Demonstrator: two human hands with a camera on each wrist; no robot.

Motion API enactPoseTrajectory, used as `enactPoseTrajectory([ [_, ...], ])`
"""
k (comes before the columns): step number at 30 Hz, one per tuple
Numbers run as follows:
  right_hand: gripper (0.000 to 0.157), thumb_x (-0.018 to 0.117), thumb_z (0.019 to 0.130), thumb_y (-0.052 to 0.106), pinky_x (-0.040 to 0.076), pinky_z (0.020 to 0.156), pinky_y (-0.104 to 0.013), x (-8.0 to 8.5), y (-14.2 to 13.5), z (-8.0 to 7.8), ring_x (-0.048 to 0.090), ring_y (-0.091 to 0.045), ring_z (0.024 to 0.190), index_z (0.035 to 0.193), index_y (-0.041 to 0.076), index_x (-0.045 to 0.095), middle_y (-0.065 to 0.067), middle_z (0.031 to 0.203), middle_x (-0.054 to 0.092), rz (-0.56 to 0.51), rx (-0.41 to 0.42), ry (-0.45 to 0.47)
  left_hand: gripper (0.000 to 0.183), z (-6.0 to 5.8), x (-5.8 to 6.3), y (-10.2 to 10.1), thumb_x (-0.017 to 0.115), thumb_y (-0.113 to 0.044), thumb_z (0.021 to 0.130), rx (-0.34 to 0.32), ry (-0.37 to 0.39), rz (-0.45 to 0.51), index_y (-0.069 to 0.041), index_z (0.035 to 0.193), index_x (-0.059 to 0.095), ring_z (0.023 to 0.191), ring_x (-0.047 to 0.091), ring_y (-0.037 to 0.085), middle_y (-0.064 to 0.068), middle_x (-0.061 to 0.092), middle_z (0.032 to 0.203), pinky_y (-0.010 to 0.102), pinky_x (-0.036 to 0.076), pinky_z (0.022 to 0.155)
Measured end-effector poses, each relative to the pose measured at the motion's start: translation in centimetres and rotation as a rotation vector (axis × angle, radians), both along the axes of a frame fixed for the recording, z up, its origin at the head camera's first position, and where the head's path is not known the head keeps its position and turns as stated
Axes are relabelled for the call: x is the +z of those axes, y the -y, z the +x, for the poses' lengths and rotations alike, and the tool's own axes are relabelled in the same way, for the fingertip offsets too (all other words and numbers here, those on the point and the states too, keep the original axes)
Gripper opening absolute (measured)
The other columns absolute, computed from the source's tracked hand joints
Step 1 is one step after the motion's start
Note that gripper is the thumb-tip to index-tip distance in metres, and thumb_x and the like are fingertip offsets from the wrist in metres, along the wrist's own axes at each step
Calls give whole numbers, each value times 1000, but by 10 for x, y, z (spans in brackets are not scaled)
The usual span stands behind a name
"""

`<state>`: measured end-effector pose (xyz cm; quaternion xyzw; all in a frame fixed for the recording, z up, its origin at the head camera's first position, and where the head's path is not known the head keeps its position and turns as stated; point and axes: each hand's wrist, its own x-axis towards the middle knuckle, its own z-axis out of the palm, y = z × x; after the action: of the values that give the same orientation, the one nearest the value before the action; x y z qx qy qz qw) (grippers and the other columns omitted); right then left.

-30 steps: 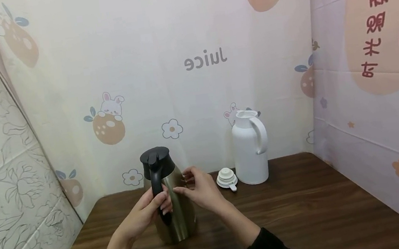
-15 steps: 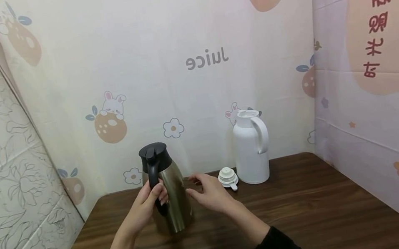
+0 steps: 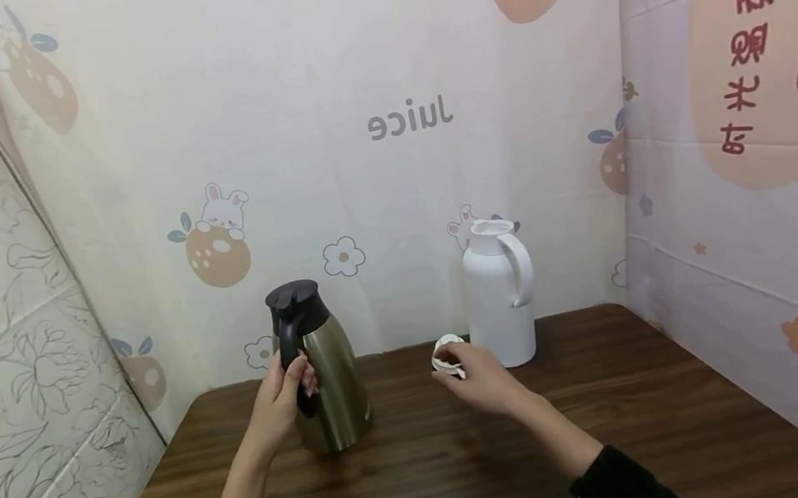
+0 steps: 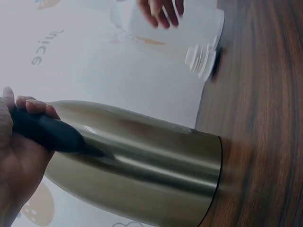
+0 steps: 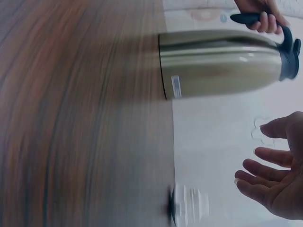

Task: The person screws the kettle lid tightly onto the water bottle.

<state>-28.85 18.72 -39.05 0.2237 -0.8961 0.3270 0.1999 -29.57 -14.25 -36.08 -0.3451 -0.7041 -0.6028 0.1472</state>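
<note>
My left hand (image 3: 277, 399) grips the black handle (image 4: 45, 131) of a gold-toned metal thermos jug (image 3: 335, 379) with a black lid (image 3: 298, 304). The jug stands upright at the left of the table, its base close to the tabletop. My right hand (image 3: 487, 378) hovers over a white ribbed stopper (image 5: 191, 206), overlapping it in the head view. In the right wrist view its fingers are spread and relaxed, with a gap between them and the stopper. A white thermos jug (image 3: 494, 304) with a side handle stands just right of the stopper, its mouth uncovered.
The dark wood-grain table (image 3: 428, 472) runs back to a printed fabric backdrop (image 3: 390, 183) close behind both jugs. Another printed fabric sheet (image 3: 688, 261) hangs along the right side, and a line-drawn floral one (image 3: 26, 348) along the left.
My right hand has left the metal jug's side and moved right to above the stopper. My left hand has shifted the metal jug slightly left and back. The white jug stays in place.
</note>
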Motion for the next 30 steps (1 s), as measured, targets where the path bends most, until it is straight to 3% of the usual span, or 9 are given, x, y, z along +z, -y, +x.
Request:
enactPoseTrajectory([
  [7, 26, 71, 90, 19, 54, 77, -42, -2, -24, -3, 63, -19, 91, 111, 4, 67, -8, 106, 70, 27, -42, 0, 24, -15, -6, 10, 36, -12, 108, 121, -47, 7, 11, 104, 41, 68, 50, 23, 17, 47, 79, 23, 48, 61],
  [17, 24, 70, 92, 19, 55, 84, -48, -4, -40, -6, 64, -25, 99, 110, 4, 67, -11, 107, 71, 20, -59, 21, 29, -32, -7, 13, 43, -17, 107, 273, -11, 75, 11, 102, 46, 69, 52, 30, 19, 50, 80, 19, 48, 60],
  [23, 25, 70, 92, 20, 54, 84, -48, -3, -37, -11, 63, -25, 99, 110, 3, 67, -11, 107, 70, 38, -68, 10, 29, -30, 3, 10, 46, -14, 106, 324, -12, 97, 15, 106, 47, 71, 52, 38, 24, 51, 81, 18, 47, 60],
  [30, 24, 70, 92, 22, 52, 82, -45, -4, -30, -15, 61, -20, 97, 110, 6, 68, -8, 106, 69, 47, -91, 47, 27, -33, 8, 13, 47, -17, 106, 402, 1, 70, 10, 103, 49, 72, 55, 37, 26, 55, 81, 19, 47, 62],
])
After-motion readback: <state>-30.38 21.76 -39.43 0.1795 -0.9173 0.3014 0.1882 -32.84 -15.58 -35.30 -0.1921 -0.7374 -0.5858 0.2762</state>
